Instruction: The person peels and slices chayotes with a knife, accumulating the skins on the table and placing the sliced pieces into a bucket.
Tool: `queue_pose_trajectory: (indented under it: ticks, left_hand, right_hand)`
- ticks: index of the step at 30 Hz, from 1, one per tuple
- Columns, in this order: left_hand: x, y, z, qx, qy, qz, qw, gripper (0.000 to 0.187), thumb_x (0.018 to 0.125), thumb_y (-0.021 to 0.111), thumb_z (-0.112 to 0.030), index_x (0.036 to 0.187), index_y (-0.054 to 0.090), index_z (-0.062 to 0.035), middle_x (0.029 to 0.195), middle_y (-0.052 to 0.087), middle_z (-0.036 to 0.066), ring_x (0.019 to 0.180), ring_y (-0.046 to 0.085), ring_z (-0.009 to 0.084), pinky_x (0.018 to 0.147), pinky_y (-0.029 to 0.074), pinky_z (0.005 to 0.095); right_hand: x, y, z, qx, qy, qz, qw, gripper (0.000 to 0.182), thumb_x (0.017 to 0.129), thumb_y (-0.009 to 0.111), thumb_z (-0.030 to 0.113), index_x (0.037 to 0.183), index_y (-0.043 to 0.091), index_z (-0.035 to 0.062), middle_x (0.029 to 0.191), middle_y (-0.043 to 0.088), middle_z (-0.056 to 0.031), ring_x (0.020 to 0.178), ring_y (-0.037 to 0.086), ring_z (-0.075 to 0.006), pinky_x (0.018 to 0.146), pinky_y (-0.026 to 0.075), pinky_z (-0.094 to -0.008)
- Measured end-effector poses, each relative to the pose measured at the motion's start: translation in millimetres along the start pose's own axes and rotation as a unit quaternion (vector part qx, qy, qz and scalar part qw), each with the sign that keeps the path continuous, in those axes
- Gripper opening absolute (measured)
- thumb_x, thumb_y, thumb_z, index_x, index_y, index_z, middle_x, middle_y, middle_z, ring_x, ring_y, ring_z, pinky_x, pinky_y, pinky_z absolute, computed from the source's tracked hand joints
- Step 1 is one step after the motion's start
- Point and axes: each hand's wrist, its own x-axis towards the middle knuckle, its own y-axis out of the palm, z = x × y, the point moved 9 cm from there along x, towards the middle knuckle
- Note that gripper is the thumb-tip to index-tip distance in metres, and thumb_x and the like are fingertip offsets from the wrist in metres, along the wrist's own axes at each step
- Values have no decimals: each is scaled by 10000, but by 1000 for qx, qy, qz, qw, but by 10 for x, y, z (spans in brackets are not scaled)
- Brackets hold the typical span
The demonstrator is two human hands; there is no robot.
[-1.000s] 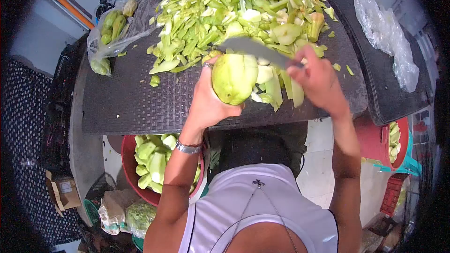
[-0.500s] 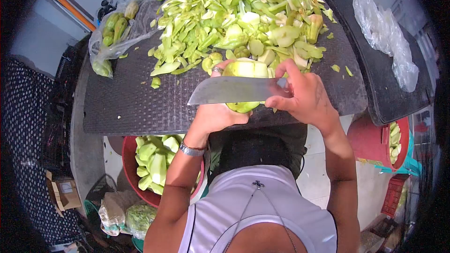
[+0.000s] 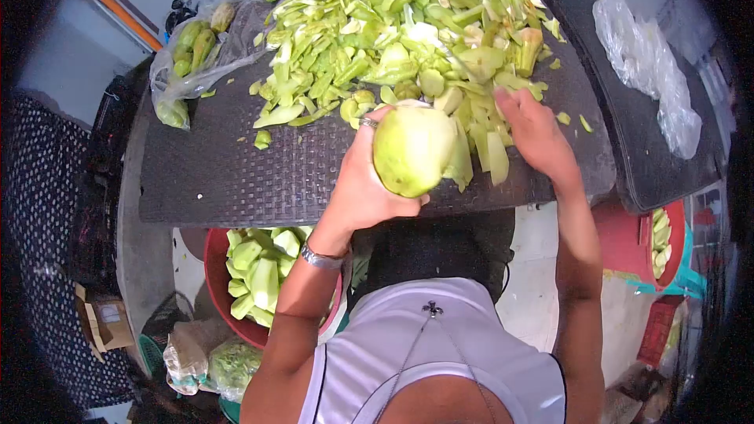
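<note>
My left hand (image 3: 369, 180) is wrapped around a partly peeled green papaya (image 3: 412, 153), held over the table's near edge. Its left and lower sides keep darker green skin, while the top right is pale. Strips of peel (image 3: 496, 159) hang or fall just right of the fruit. My right hand (image 3: 538, 133) is to the right, apart from the papaya, its fingers closed around the knife handle, which they hide. The knife blade (image 3: 465, 69) shows only as a thin blurred streak pointing away over the peelings. A large heap of green peelings (image 3: 377, 31) lies beyond both hands.
The dark woven-pattern table (image 3: 236, 180) bears a plastic bag (image 3: 169, 94) of whole fruit at left. A second dark table (image 3: 565, 8) at right carries crumpled clear plastic (image 3: 644, 63). Below stand a red tub (image 3: 216, 290) of peeled pieces and a red bucket (image 3: 628, 239).
My right hand has moved right, taking the knife off the papaya and swinging the blade away from me. My left hand has turned the papaya, and peel strips now show beside it.
</note>
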Motion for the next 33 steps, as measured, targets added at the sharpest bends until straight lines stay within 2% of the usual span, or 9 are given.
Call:
queue_pose_trajectory:
  ticks: [5,9,10,13,16,19,23,28,33]
  left_hand:
    - [153,-41,485,-235,-218,31,947,794,691,888,-31,1404,538,-20,1197,677,47,1086,654,204,990,518,359]
    - [497,-212,-178,-567,-36,-42,822,852,966,603,-638,1536,419,-31,1497,531,169,1361,529,328,1175,377,525]
    - [524,-322,-374,-494,23,-131,859,977,956,419,-801,1570,375,-42,1582,439,195,1443,445,339,1210,317,566]
    - [414,-175,-20,-547,-32,0,837,941,926,565,-714,1555,374,-40,1526,437,277,1386,436,488,1142,406,641]
    - [252,4,92,-758,-97,99,637,872,943,569,-655,1536,391,-39,1458,477,306,1272,514,514,974,558,588]
    - [162,-25,502,-619,-167,-31,766,769,989,535,-600,1468,455,-2,1346,577,307,1144,653,454,770,633,490]
    - [96,69,591,-537,-178,-100,818,754,987,553,-598,1484,473,-37,1381,583,259,1226,599,435,997,527,595]
    - [-27,241,783,-629,-250,-51,735,589,982,628,-399,1407,536,-2,1251,685,222,1155,678,384,1026,543,525]
    - [64,365,617,-561,-179,-1,808,666,959,604,-414,1475,488,-11,1346,647,229,1179,673,376,1038,542,509]
  right_hand:
    - [-85,-27,-58,28,66,16,997,638,1032,536,616,1038,614,-18,848,694,-231,811,676,-369,794,518,-456]
    - [-49,12,-74,120,74,3,990,614,1038,541,601,1034,612,-9,797,667,-172,719,644,-265,711,507,-405]
    - [-119,5,-21,141,90,5,986,606,1039,544,597,1032,611,-5,777,654,-151,691,626,-230,684,500,-390]
    - [-165,-14,-38,181,98,2,979,578,1041,553,581,1028,610,6,728,610,-97,631,570,-148,619,470,-348]
    - [-212,44,-64,202,88,11,975,553,1043,560,567,1032,607,17,698,584,-71,611,546,-129,586,451,-331]
    - [-315,126,-15,183,75,21,980,516,1045,573,543,1054,598,27,671,584,-83,600,559,-136,564,441,-331]
    - [-508,193,260,146,-2,14,989,461,1040,610,495,1093,580,38,644,611,-116,553,573,-153,520,429,-357]
    - [-808,295,639,17,-155,25,988,747,828,749,678,1203,516,77,641,690,-61,663,757,-305,584,582,-417]
    - [-875,318,775,-65,-222,-21,973,811,780,756,724,1208,525,75,647,697,-49,616,747,-294,550,584,-433]
